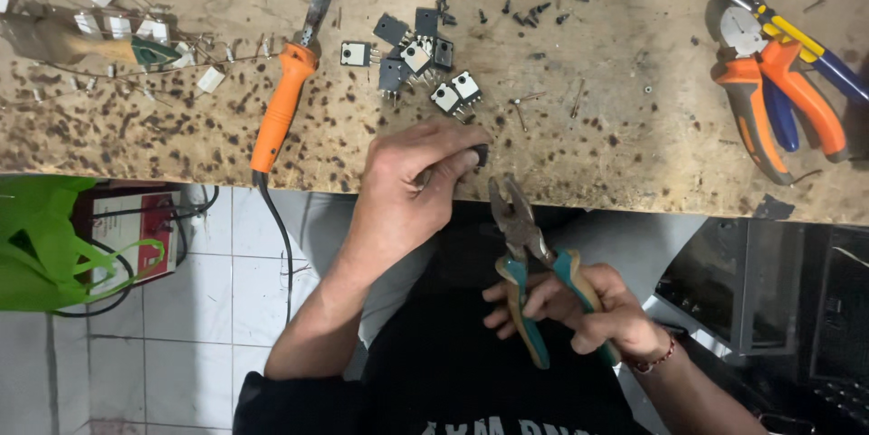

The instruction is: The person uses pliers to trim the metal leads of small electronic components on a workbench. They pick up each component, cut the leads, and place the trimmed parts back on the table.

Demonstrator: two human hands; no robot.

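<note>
A worn wooden workbench (634,127), pitted with dark scorch marks, runs across the room beyond the fingers. Below them and to the left lies a floor of pale square tiles (226,308) with dark grout lines, where a green bag (45,236) slumps. To the right stands a dark metal cabinet (778,290).

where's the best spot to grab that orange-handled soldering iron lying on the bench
Probably the orange plastic handle of the soldering iron, around its middle, coming from above. It lies flat on the scorched wooden bench with the dark metal shaft pointing away and the cord hanging off the near edge. The handle's sides are clear for fingers; the metal end may be hot.
</note>
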